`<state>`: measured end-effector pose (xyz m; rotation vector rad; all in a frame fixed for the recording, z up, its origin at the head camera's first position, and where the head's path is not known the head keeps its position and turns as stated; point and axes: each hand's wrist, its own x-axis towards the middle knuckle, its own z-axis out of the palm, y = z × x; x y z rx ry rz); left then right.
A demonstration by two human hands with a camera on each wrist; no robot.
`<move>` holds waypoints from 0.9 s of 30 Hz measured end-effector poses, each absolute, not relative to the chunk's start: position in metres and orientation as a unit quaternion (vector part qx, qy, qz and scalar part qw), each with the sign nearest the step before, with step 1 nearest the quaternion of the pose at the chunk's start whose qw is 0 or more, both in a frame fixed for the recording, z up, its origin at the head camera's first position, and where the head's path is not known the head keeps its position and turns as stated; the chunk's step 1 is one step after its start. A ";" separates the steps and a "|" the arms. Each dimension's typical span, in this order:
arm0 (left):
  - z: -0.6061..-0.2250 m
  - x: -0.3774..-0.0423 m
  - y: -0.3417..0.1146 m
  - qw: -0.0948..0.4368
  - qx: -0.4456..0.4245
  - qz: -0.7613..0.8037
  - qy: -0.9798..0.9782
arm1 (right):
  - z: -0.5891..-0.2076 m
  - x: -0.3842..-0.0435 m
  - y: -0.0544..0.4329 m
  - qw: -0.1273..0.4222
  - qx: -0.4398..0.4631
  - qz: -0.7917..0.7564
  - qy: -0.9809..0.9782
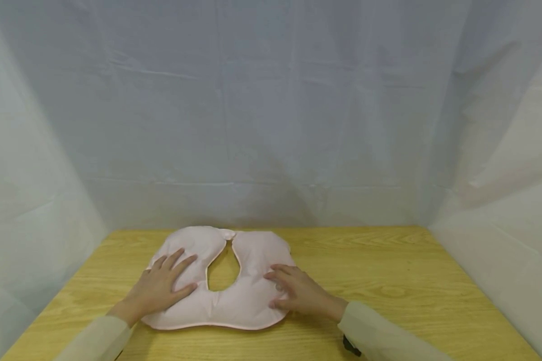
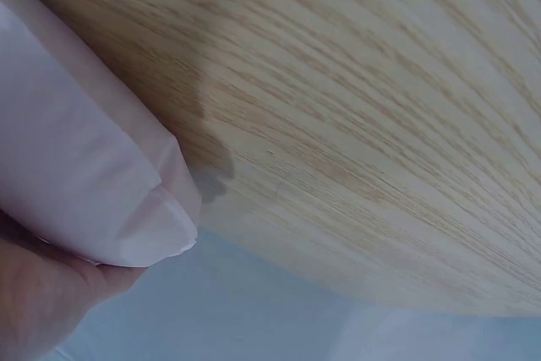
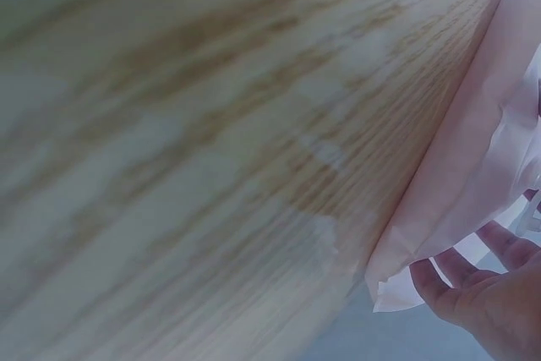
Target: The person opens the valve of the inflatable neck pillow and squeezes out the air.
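Note:
A pale pink U-shaped neck pillow (image 1: 257, 248) lies flat on the wooden table, its two ends meeting at the far side by a small tab (image 1: 227, 234). My left hand (image 1: 157, 287) rests on the pillow's left side with fingers spread. On the right side lies my right hand (image 1: 303, 293), fingers apart and lightly bent, touching the surface. A small round, clear piece, perhaps a valve (image 1: 278, 287), shows between its thumb and fingers. The left wrist view catches the pillow's corner (image 2: 76, 141) above part of the hand; the right wrist view shows fingertips against the pillow's edge (image 3: 461, 162).
The wooden table (image 1: 388, 271) extends to the right of the pillow. Pale sheeting (image 1: 271, 110) hangs behind it and along both sides. A small black object (image 1: 351, 346) shows beneath the right sleeve.

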<state>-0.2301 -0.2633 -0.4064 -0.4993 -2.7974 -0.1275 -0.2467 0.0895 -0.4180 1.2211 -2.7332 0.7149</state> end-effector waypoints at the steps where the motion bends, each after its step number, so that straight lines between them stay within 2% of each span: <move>1: -0.407 -0.230 -0.263 0.148 -0.174 -0.044 -0.973 | -0.418 -0.247 0.090 0.032 0.397 0.232 -0.888; 27: -0.412 -0.232 -0.265 0.153 -0.184 -0.056 -0.969 | -0.420 -0.247 0.089 0.030 0.399 0.226 -0.888</move>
